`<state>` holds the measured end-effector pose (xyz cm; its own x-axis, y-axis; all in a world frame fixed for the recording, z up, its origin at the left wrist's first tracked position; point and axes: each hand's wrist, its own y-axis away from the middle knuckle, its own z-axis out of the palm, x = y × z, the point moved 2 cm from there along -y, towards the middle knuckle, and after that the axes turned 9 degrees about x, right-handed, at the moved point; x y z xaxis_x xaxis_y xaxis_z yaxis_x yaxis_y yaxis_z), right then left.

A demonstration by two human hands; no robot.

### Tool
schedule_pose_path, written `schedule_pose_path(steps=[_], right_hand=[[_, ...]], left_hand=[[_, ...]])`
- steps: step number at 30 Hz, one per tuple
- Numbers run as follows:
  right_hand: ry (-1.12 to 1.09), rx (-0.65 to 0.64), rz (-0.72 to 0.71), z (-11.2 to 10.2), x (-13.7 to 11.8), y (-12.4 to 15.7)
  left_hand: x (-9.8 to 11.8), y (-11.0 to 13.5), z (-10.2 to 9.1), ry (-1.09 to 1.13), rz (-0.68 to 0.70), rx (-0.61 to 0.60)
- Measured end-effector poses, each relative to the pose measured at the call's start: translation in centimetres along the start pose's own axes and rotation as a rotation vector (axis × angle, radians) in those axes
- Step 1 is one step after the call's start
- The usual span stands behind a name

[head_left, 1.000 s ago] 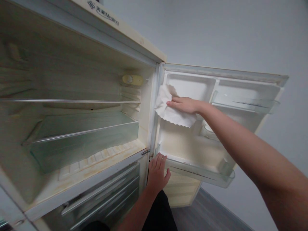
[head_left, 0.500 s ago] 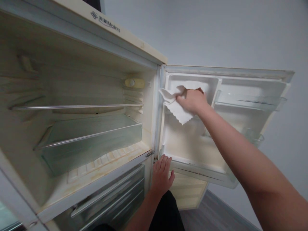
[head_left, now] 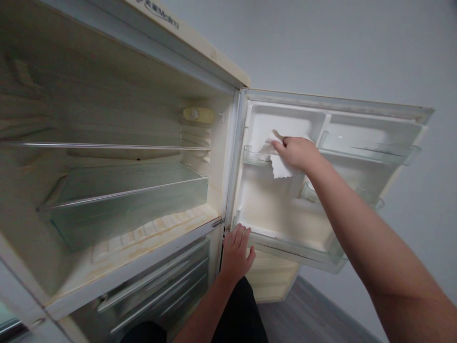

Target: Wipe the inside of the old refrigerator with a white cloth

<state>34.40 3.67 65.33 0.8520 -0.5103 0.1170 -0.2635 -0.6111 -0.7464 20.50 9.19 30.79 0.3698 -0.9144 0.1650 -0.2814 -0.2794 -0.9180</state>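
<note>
My right hand [head_left: 298,151] is closed around a white cloth [head_left: 280,167], its ragged lower edge hanging below the fingers. The cloth is at the small clear shelf [head_left: 255,157] high on the inner side of the open fridge door [head_left: 271,205]; whether it touches the shelf I cannot tell. Down by the hinge, my left hand [head_left: 236,252] rests with fingers stretched out at the lower corner of the door, near the clear bottom door rack [head_left: 289,247]. Nothing shows in that hand.
Left of the door stands the open fridge compartment with a glass shelf [head_left: 124,146], a clear drawer [head_left: 143,202] and a stained, ribbed floor [head_left: 143,238]. Lower drawers [head_left: 160,290] and a lower open door [head_left: 273,281] are beneath. A grey wall [head_left: 357,52] stands behind.
My right hand has shifted slightly right and down with the cloth, which now looks more bunched, uncovering the small shelf. My left hand stays by the hinge. The view has tilted slightly.
</note>
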Motion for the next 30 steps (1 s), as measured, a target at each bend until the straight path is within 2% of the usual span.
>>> schedule_pose_path(steps=[6,12,15,18,20,25,30], right_hand=[[-0.01,0.154,-0.035,-0.3,-0.7,2.1],[0.03,0.256,-0.115,0.5,-1.0,3.9],[-0.033,0.259,-0.309,1.0,-1.8,5.0],[-0.13,0.288,-0.612,1.4,-4.1,6.1],[-0.146,0.322,-0.722,1.7,-5.9,6.4],[-0.089,0.389,-0.687,3.3,-9.0,5.0],[-0.018,0.478,-0.657,4.5,-8.7,4.2]], left_hand=[[0.1,0.0,0.0,0.02,-0.005,-0.009],[0.0,0.1,-0.1,0.003,0.01,0.003],[-0.1,0.2,0.1,-0.009,0.016,0.008],[-0.1,0.2,0.2,-0.025,0.002,0.013],[-0.1,0.1,0.2,-0.023,-0.009,0.007],[-0.3,0.0,0.0,-0.001,-0.019,-0.017],[-0.5,0.0,0.0,0.005,-0.013,-0.022]])
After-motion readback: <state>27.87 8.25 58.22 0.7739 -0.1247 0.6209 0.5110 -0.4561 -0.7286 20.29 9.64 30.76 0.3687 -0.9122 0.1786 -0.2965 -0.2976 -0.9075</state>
